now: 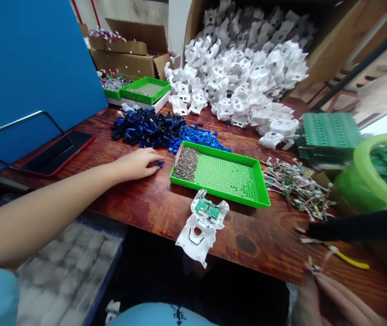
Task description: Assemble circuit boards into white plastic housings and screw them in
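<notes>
My left hand [141, 164] rests on the table, left of the green tray [263, 183], with a small blue plastic part [160, 164] between thumb and fingertips. At the lower right, my right hand [332, 299] is partly cut off and blurred. Its fingers pinch a small wired component [314, 268] whose details are unclear. Between the hands, a white plastic housing [198, 237] lies open at the table's front edge, a green circuit board [207, 209] seated in its upper part. Small metal screws [186, 164] fill the left end of the tray.
Beyond the tray lie blue rings [200, 138], dark blue parts [149, 127] and heaped white housings [244, 81]. Wired components [298, 185], stacked green boards [329, 131] and a green bucket [346, 190] stand right, near a dark cylindrical shape [363, 226]. A phone [57, 154] lies left.
</notes>
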{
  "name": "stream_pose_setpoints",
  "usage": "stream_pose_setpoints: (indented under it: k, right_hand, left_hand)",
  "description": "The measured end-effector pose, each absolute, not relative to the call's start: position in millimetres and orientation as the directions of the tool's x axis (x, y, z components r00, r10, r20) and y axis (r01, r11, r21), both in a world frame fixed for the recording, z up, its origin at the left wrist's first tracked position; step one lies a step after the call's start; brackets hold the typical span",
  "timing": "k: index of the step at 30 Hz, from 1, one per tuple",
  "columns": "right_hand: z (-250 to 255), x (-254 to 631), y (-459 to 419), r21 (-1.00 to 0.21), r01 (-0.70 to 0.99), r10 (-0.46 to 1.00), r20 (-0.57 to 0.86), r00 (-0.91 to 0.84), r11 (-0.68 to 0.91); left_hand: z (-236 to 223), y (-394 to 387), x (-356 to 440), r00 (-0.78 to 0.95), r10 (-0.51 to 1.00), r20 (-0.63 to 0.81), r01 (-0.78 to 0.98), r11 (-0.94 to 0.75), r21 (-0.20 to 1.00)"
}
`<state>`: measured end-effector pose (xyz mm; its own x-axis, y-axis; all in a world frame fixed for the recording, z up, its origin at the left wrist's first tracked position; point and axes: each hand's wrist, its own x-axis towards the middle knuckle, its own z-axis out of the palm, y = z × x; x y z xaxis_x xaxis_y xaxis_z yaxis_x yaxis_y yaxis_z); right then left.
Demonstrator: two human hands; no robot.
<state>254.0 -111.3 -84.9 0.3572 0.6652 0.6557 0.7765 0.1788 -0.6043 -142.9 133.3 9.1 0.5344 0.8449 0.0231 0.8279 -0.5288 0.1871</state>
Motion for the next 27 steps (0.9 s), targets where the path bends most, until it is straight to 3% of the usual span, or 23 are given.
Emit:
stream_pose_setpoints:
  k: [3, 5, 9, 12, 15, 21, 27]
  right_hand:
    - [-65, 231, -105, -0.418, 0.856, 0.603, 0.780, 0.168, 0.303]
    - [-55, 220, -95, -0.357, 0.853, 0.632, 0.774, 0.042, 0.381]
    - [-48, 210, -77, -0.345, 0.838, 0.719, 0.691, -0.078, 0.422]
    - [-48, 205, -68, -0.377, 0.836, 0.753, 0.655, -0.065, 0.399]
    - [-48, 202, -66, -0.397, 0.839, 0.771, 0.636, -0.040, 0.371]
    - [-49, 202, -71, -0.426, 0.821, 0.790, 0.612, -0.048, 0.381]
    - [-50, 202, -72, -0.419, 0.829, 0.787, 0.615, -0.042, 0.371]
  left_hand:
    - [9, 138, -140, 0.526, 0.850, 0.022, 0.836, -0.522, 0.169]
    - [17, 129, -136, 0.490, 0.870, 0.044, 0.858, -0.491, 0.153]
    - [40, 70, -118, 0.431, 0.883, 0.185, 0.879, -0.457, 0.134]
    - [49, 18, -91, 0.600, 0.704, 0.380, 0.703, -0.691, 0.169]
    - [43, -10, -61, 0.697, 0.630, 0.343, 0.604, -0.773, 0.194]
    - [27, -4, -36, 0.692, 0.714, 0.106, 0.702, -0.700, 0.129]
    - [26, -6, -37, 0.686, 0.725, 0.062, 0.703, -0.682, 0.202]
